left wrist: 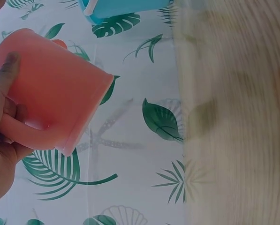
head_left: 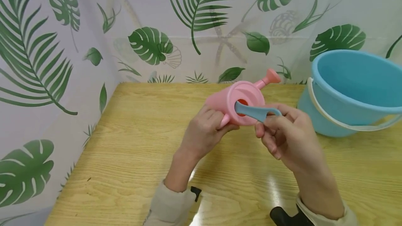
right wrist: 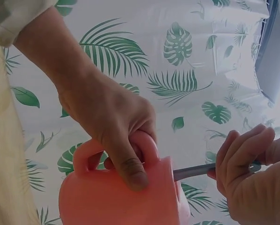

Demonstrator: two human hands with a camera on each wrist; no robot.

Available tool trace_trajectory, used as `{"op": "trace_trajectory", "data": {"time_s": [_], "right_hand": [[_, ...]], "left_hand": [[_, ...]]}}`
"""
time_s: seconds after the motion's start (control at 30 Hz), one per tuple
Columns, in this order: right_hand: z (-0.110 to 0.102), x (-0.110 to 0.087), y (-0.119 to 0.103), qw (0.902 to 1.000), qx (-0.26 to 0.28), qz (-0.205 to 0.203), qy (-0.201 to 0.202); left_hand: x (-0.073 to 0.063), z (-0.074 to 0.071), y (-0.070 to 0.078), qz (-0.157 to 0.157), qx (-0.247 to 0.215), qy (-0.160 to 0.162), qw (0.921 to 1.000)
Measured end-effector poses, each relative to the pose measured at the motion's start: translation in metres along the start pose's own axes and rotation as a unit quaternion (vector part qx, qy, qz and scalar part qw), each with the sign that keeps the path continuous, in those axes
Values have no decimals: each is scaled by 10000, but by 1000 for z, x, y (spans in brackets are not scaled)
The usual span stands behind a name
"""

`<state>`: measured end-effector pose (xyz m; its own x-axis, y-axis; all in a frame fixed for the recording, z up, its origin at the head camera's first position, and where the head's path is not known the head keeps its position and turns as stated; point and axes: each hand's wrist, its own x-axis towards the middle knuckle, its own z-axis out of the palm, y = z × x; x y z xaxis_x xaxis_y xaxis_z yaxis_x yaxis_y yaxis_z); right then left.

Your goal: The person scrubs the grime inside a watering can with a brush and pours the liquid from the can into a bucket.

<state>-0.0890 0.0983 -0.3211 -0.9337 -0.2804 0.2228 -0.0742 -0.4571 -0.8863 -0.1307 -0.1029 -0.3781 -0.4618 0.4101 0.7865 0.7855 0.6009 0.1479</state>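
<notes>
Right sleeve point(head_left: 348, 216): pale
Left hand point(head_left: 202, 132): fingers wrapped round handle point(head_left: 224, 120) of pink watering can point(head_left: 218, 99)
Right hand point(head_left: 293, 135): pinches blue tool point(head_left: 255, 112), tip at can's opening point(head_left: 242, 102)

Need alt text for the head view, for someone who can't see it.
A person's left hand grips a tilted pink watering can; the right hand holds a blue tool, its end at the can's opening. A blue bucket stands right of them on a wooden table.
</notes>
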Motion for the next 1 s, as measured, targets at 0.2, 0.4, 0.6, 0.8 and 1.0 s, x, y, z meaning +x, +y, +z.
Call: {"op": "trace_trajectory", "data": {"time_s": [0.2,0.4,0.6,0.8,1.0], "right_hand": [[8,0,1,9962,-792,276,240],[3,-3,-6,9948,-911,-70,454],[2,0,-8,9928,-1140,-189,309],[4,4,-9,9780,-2056,57,359],[-3,-4,-23,9599,-2792,-228,83]], "left_hand": [[-2,4,4,308,32,141,9994],[1,4,3,357,-59,92,9993],[3,0,3,207,-117,20,9997],[1,-1,6,295,-126,-96,9994],[1,1,2,542,-30,-19,9985]]}}
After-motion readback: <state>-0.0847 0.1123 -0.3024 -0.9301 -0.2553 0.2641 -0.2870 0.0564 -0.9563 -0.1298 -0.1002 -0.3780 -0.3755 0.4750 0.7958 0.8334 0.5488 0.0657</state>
